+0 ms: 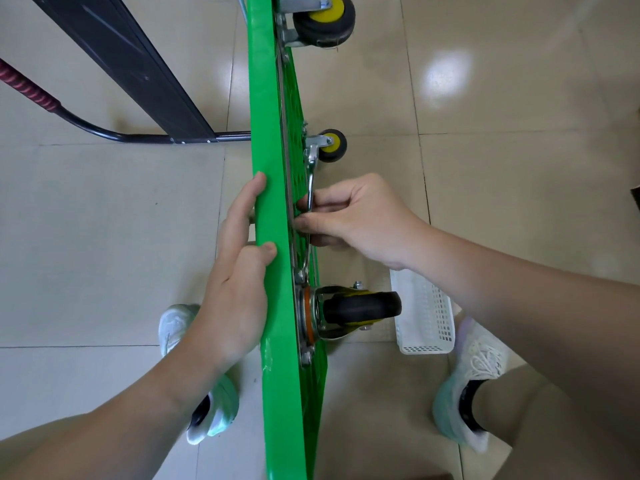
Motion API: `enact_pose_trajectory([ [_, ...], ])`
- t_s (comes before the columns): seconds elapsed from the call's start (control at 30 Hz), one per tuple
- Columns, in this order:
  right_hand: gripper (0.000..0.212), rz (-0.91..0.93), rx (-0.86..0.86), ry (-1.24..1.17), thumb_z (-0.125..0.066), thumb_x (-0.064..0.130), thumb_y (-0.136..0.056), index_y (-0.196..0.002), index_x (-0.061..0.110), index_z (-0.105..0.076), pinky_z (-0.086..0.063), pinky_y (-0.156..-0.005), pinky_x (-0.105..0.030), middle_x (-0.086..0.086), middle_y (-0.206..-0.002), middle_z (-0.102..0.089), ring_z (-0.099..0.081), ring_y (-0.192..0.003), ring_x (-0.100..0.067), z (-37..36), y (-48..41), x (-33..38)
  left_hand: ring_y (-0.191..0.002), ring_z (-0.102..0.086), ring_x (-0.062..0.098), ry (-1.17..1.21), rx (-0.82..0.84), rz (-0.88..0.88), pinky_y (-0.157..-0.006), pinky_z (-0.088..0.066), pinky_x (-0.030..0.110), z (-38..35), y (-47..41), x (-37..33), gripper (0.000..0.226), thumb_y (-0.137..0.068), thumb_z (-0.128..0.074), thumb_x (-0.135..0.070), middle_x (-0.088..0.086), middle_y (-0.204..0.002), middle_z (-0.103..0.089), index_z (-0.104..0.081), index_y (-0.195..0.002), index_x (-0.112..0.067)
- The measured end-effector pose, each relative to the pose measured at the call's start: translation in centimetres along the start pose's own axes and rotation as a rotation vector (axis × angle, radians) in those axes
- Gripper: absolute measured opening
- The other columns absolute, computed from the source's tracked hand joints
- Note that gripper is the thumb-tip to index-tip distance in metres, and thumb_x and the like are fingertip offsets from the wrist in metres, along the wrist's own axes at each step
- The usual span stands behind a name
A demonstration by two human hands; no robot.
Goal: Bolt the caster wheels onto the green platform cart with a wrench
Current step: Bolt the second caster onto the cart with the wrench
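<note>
The green platform cart stands on its edge, seen from above, its underside facing right. Three caster wheels show on that side: a near black one on a swivel plate, a small middle one, and a far one. My left hand grips the cart's top edge, thumb over the rim. My right hand holds a silver wrench against the underside; its lower end reaches a bolt just above the near caster's plate.
A white plastic basket lies on the tiled floor right of the near caster. The cart's black handle bar with a red grip and a dark panel stretch to the left. My two shoes stand on either side of the cart.
</note>
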State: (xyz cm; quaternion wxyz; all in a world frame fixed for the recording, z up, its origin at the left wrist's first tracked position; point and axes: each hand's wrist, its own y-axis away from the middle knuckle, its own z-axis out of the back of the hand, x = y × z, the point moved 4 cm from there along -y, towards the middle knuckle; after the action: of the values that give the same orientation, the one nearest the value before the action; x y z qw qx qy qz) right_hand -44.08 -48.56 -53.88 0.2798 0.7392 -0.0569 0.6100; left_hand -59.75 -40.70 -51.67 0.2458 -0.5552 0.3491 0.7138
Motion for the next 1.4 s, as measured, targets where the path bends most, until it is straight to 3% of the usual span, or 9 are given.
enact_pose_trajectory([
  [0.2,0.021,-0.102,0.03,-0.092,-0.074,-0.001,-0.083,-0.103,0.008,-0.075,-0.06,-0.072,-0.028,-0.006,-0.088,-0.078,-0.073,-0.079,-0.014,-0.3,-1.0,-1.7,-0.143,-0.046,0.027,-0.003,0.019,0.002,-0.115,-0.04,0.059,0.0,0.0,0.0,0.073,-0.071,-0.043,-0.04,-0.014,-0.156,-0.041,-0.041,-0.137,-0.071],
  [0.37,0.015,-0.199,-0.024,-0.1,-0.075,0.007,-0.085,-0.1,0.005,-0.075,-0.061,-0.078,-0.033,-0.017,-0.098,-0.076,-0.072,-0.085,-0.023,0.4,-2.0,-3.6,-0.139,-0.05,0.025,-0.014,0.025,0.009,-0.113,-0.041,0.059,-0.1,0.1,-0.2,0.072,-0.073,-0.043,-0.038,-0.013,-0.155,-0.041,-0.04,-0.137,-0.072],
  [0.5,0.024,-0.41,-0.062,-0.17,-0.077,0.009,-0.083,-0.102,-0.004,-0.07,-0.061,-0.079,-0.035,-0.023,-0.097,-0.074,-0.074,-0.084,-0.03,0.7,-2.7,-6.5,-0.133,-0.055,0.022,-0.033,0.028,0.017,-0.109,-0.044,0.06,0.0,0.1,-0.2,0.074,-0.076,-0.043,-0.032,-0.016,-0.153,-0.042,-0.04,-0.137,-0.072],
  [0.67,0.016,-0.612,-0.056,-0.322,-0.072,0.002,-0.086,-0.101,-0.005,-0.068,-0.062,-0.072,-0.028,-0.02,-0.098,-0.074,-0.075,-0.081,-0.025,0.5,-2.7,-8.3,-0.144,-0.043,0.023,-0.059,0.051,0.011,-0.116,-0.038,0.059,0.1,0.1,-0.2,0.072,-0.073,-0.041,-0.042,-0.019,-0.154,-0.038,-0.036,-0.139,-0.072],
  [0.77,0.026,-0.517,-0.089,-0.338,-0.07,-0.001,-0.085,-0.111,0.0,-0.065,-0.062,-0.073,-0.032,-0.021,-0.101,-0.074,-0.073,-0.081,-0.026,1.1,-3.4,-6.7,-0.144,-0.044,0.026,-0.02,0.059,0.015,-0.115,-0.037,0.062,0.1,0.1,-0.1,0.074,-0.072,-0.043,-0.04,-0.017,-0.156,-0.039,-0.038,-0.14,-0.07],
  [0.87,0.039,-0.335,-0.108,-0.354,-0.07,-0.004,-0.083,-0.12,0.006,-0.063,-0.06,-0.064,-0.032,-0.015,-0.091,-0.075,-0.073,-0.074,-0.026,1.8,-3.6,-3.2,-0.144,-0.044,0.027,-0.019,0.056,0.016,-0.115,-0.038,0.062,0.1,0.0,-0.1,0.073,-0.073,-0.043,-0.041,-0.016,-0.156,-0.039,-0.038,-0.139,-0.071],
  [1.03,0.013,-0.076,-0.113,-0.183,-0.067,0.006,-0.09,-0.096,0.016,-0.071,-0.056,-0.056,-0.022,-0.002,-0.08,-0.076,-0.075,-0.075,-0.015,1.6,-1.2,1.6,-0.144,-0.043,0.02,-0.044,0.038,0.0,-0.117,-0.037,0.058,0.1,0.1,-0.1,0.071,-0.073,-0.041,-0.042,-0.015,-0.155,-0.039,-0.038,-0.137,-0.073],
  [1.1,0.012,0.005,-0.105,-0.098,-0.068,0.007,-0.089,-0.092,0.019,-0.071,-0.056,-0.058,-0.019,0.004,-0.078,-0.076,-0.073,-0.079,-0.008,1.1,0.3,2.4,-0.146,-0.041,0.017,-0.042,0.036,-0.01,-0.118,-0.036,0.055,0.1,0.1,-0.2,0.07,-0.074,-0.041,-0.043,-0.015,-0.155,-0.039,-0.038,-0.136,-0.074],
  [1.4,0.02,0.103,-0.059,-0.013,-0.081,-0.001,-0.073,-0.08,0.017,-0.076,-0.061,-0.077,-0.027,0.002,-0.074,-0.075,-0.071,-0.072,-0.009,-0.3,3.4,2.4,-0.147,-0.041,0.019,-0.015,0.01,-0.015,-0.12,-0.034,0.055,0.1,-0.1,0.0,0.07,-0.074,-0.042,-0.039,-0.014,-0.157,-0.041,-0.041,-0.138,-0.069],
])
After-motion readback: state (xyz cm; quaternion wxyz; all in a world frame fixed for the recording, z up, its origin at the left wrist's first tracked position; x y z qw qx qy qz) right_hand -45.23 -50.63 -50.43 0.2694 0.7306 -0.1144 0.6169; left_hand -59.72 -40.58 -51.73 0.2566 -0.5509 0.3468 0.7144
